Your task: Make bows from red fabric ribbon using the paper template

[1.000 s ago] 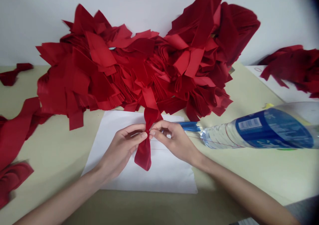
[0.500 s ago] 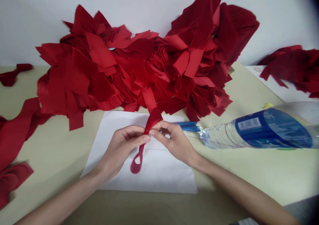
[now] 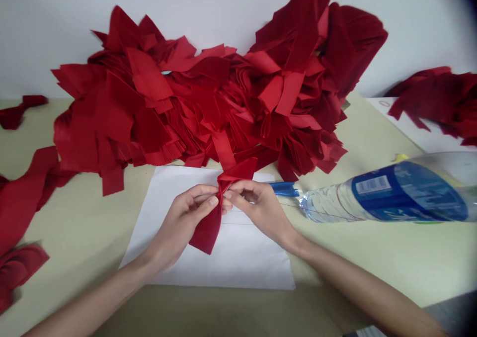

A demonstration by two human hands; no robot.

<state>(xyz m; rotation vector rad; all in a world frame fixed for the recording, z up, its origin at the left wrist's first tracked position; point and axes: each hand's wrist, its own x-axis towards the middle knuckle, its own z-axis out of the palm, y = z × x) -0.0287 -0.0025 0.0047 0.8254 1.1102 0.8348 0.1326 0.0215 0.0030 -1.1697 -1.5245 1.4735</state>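
My left hand (image 3: pixel 182 222) and my right hand (image 3: pixel 257 203) meet at the middle of a red fabric bow (image 3: pixel 209 231), pinching its gathered centre between fingers and thumbs. One flared wing of the bow hangs down towards me over the paper. The other wing points up and to the right, against the large heap of red fabric bows (image 3: pixel 194 103). The fingers hide the bow's centre. Beneath my hands lies a white paper sheet (image 3: pixel 238 260) with thin pencil lines.
A blue pen (image 3: pixel 285 189) lies beyond my right hand, next to a plastic water bottle (image 3: pixel 387 193) with a blue label. Loose red fabric strips (image 3: pixel 26 193) lie at the left of the pale table (image 3: pixel 238 309). More red fabric (image 3: pixel 436 103) sits on white paper at the far right.
The red fabric has gone from a narrow twisted loop to a flat, wider bow shape, with its upper wing spread to the right. My hands stay pinched at its centre.
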